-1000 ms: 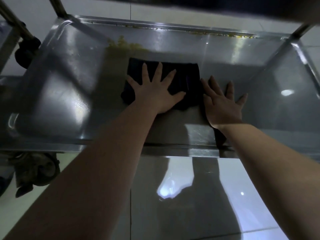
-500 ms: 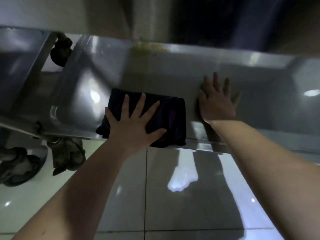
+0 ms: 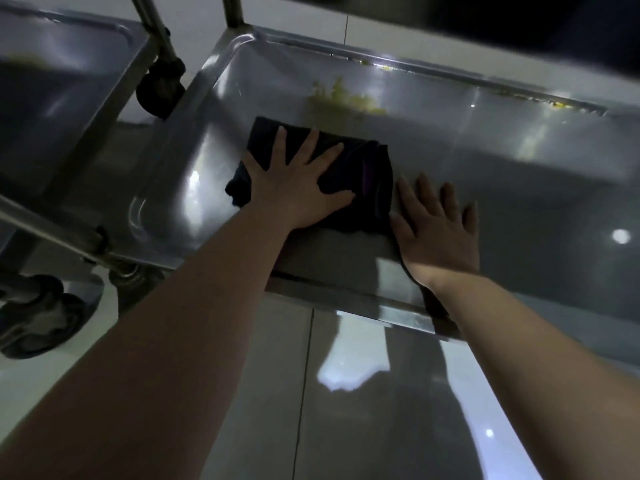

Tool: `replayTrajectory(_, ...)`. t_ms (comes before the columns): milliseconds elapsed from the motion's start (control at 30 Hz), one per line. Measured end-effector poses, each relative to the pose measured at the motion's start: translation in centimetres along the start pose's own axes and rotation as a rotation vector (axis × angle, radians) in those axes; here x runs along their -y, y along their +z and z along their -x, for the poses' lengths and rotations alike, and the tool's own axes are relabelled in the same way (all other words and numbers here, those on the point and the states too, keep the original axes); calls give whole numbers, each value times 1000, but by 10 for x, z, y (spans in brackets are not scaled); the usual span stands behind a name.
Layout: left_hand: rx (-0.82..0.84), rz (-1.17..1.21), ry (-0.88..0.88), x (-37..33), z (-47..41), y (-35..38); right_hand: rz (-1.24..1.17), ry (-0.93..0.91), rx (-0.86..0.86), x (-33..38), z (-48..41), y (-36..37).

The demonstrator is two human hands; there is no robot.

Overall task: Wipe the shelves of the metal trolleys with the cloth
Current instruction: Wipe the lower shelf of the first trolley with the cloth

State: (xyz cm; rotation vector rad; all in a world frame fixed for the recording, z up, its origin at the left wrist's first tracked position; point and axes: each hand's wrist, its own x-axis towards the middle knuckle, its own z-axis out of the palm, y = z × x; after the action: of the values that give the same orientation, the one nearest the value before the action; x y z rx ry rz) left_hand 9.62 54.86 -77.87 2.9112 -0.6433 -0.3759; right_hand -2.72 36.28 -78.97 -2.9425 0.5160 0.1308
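Observation:
A dark folded cloth (image 3: 363,174) lies flat on the low metal trolley shelf (image 3: 519,174). My left hand (image 3: 294,181) presses down on the cloth with fingers spread wide. Beside the cloth's right edge, my right hand (image 3: 436,223) lies flat on the bare steel with straight fingers. A yellowish smear (image 3: 346,98) marks the shelf just beyond the cloth, and more yellow bits line the far rim (image 3: 384,65).
A second trolley's shelf (image 3: 62,91) stands close on the left, its upright post (image 3: 156,32) and black caster (image 3: 159,88) between the two shelves. Another caster (image 3: 38,317) sits at lower left. Glossy floor tiles (image 3: 346,410) lie below the near rim.
My left hand has pushed the cloth from the near rim back toward the yellow smear. My right hand now sits right beside the cloth. The view has shifted too.

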Motion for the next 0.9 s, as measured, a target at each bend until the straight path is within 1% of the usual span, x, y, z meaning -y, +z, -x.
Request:
replayTrajectory(167, -30, 0, 4, -11, -47, -10, 15, -1, 3, 1, 1, 1)
replayTrajectory(300, -21, -24, 3, -13, -49, -11, 9, 2, -7, 1, 0, 3)
replayTrajectory(400, -10, -9, 54, -9, -27, -7, -15, 5, -16, 1, 0, 3)
replayTrajectory(500, 23, -32, 86, 0, 19, 0, -32, 8, -12, 0, -1, 3)
replayTrajectory(633, 25, -99, 86, 19, 94, 13, -41, -7, -20, -1, 0, 3)
replayTrajectory(700, 27, -118, 72, 24, 107, 16, -24, -9, -20, -1, 1, 3)
replayTrajectory(800, 45, -99, 60, 18, 84, 12, -7, -8, -24, -1, 2, 4)
replayTrajectory(900, 47, -68, 74, 2, 31, 4, -9, 0, -22, -1, 2, 3)
